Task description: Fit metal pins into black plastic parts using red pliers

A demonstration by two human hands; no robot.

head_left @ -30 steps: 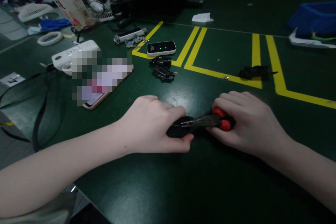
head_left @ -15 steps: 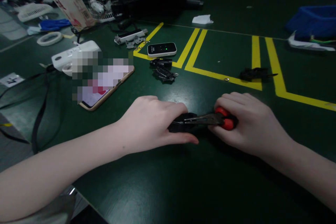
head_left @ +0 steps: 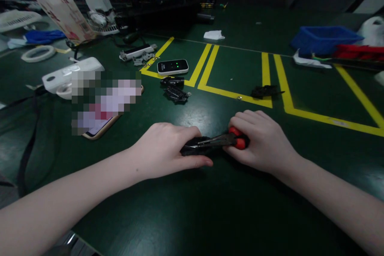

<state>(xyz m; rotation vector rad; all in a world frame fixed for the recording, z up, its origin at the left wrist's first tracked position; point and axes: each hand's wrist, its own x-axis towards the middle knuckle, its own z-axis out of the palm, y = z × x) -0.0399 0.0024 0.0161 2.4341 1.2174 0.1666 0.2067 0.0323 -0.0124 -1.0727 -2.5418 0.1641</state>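
My left hand (head_left: 169, 150) is closed around a black part (head_left: 192, 147) above the green table (head_left: 168, 216). In my right hand (head_left: 259, 142) are pliers (head_left: 220, 140) with red handles, gripped near the handle ends. The pliers' dark jaws point left and reach the black part at my left fingers; whether they pinch it cannot be made out. Beyond my hands lie several black pieces (head_left: 175, 93), with a small ring at their right side. Another black piece (head_left: 265, 91) rests on a yellow tape line.
A phone (head_left: 112, 102) and a white device (head_left: 73, 75) lie at the left, near a bottle (head_left: 64, 16) and a tape roll (head_left: 38, 53). A small device (head_left: 173, 67) with green lights sits behind the black pieces. A blue bin (head_left: 325, 40) stands at the back right.
The view has turned to the right, so the table items appear further left and more of the right side shows. Both hands keep the same hold on the black part and the pliers.
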